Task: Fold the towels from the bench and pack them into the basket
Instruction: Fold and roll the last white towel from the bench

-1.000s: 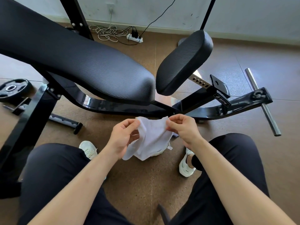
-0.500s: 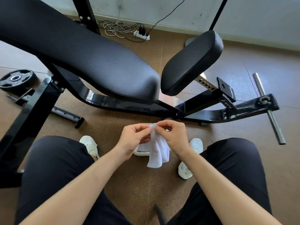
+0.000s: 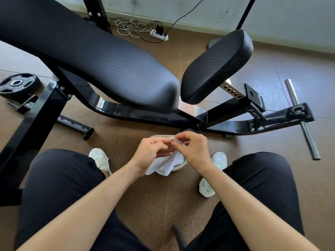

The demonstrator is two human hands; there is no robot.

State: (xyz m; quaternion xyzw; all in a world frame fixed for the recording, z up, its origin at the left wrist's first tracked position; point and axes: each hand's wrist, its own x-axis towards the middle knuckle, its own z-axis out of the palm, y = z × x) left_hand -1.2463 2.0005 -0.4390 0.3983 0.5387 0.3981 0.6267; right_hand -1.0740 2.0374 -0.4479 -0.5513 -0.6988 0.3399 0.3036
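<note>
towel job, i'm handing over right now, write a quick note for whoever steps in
Left hand: pinches the white towel at its top edge.
Right hand: pinches the same edge, close beside the left.
The towel hangs bunched between the knees, over a pale rim on the floor, probably the basket.
Done: no towels show on the bench pad.
Left: finish this fold and pack the towel in.

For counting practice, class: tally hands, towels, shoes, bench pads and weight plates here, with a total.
Hands: 2, left hand, right hand
Towels: 1, white towel
Shoes: 2, left shoe, right shoe
Bench pads: 2, long pad, short pad
Weight plates: 1
Total: 8
</note>
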